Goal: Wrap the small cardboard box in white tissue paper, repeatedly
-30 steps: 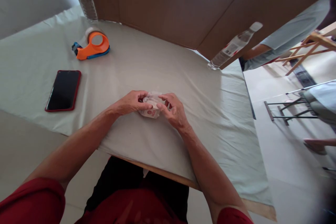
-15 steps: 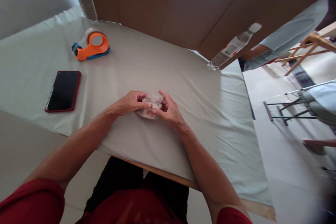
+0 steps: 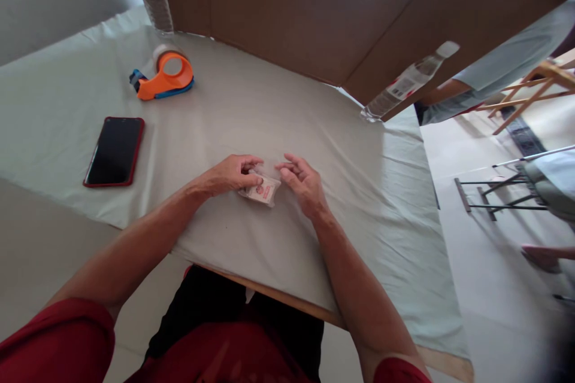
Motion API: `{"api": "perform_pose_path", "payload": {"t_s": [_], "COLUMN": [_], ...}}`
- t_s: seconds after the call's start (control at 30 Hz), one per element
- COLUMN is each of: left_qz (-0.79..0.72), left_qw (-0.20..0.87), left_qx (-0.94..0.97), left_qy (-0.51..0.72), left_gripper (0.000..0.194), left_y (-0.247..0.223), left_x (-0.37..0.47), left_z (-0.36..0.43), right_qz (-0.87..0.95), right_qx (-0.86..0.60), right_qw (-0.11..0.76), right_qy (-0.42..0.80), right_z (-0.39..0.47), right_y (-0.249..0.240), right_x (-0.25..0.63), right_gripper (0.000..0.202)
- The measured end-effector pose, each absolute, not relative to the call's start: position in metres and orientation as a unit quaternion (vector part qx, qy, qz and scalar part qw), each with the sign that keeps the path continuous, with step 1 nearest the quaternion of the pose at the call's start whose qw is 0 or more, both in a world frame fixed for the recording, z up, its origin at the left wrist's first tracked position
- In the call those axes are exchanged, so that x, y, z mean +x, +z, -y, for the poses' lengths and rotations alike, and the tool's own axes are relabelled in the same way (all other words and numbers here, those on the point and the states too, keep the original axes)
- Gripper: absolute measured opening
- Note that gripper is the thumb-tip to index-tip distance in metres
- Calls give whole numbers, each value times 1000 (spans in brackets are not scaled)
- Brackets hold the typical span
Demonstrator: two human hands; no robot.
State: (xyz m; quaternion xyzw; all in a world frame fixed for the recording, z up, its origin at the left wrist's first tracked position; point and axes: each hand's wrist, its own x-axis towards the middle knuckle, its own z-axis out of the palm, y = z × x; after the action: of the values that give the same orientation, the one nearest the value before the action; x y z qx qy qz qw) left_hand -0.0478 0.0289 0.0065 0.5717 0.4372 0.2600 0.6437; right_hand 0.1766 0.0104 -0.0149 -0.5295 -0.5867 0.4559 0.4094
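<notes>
A small pale packet (image 3: 264,190) with red print and a clear, crinkled wrapper is near the front of the cloth-covered table (image 3: 251,119). My left hand (image 3: 231,175) grips its left end, thumb on top and fingers behind. Just right of the packet, apart from it, is my right hand (image 3: 306,184). Its fingers are bent and the thumb lies close to them; whether anything small is between them cannot be made out.
A phone (image 3: 115,151) and an orange tape dispenser (image 3: 173,75) lie at the left. Bottles (image 3: 155,3) (image 3: 406,82) stand by a brown cardboard panel (image 3: 287,6). Beyond the right edge are a person's arm (image 3: 442,91) and a folding stool (image 3: 503,196).
My right hand has let go of the packet and moved right. The packet now shows more of its printed face, while my left hand still holds it. The view has shifted slightly.
</notes>
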Motion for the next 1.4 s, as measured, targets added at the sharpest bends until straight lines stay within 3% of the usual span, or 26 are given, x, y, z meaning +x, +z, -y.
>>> {"api": "perform_pose_path", "payload": {"t_s": [0.4,0.9,1.03,1.17,1.3,1.4], "left_qz": [-423,-430,-436,-439,-421,-421], "left_qw": [659,615,590,561,573,576], "left_qx": [562,610,634,654,656,655], "left_qy": [264,255,245,255,253,249], "left_gripper": [72,38,36,35,36,39], "left_y": [5,2,6,9,11,10], "left_x": [-50,-50,-49,-49,-53,-56], "left_z": [-29,-29,-28,-27,-29,-31], "right_qz": [607,671,709,771,810,822], "right_qx": [-501,-525,-518,-491,-490,-487], "right_qw": [368,258,283,337,312,291], "right_qy": [496,456,386,224,81,47], "right_z": [-36,-17,-7,15,32,33], "right_y": [4,39,28,8,-5,-7], "right_x": [159,154,152,146,144,145], "right_gripper": [22,20,22,30,32,30]}}
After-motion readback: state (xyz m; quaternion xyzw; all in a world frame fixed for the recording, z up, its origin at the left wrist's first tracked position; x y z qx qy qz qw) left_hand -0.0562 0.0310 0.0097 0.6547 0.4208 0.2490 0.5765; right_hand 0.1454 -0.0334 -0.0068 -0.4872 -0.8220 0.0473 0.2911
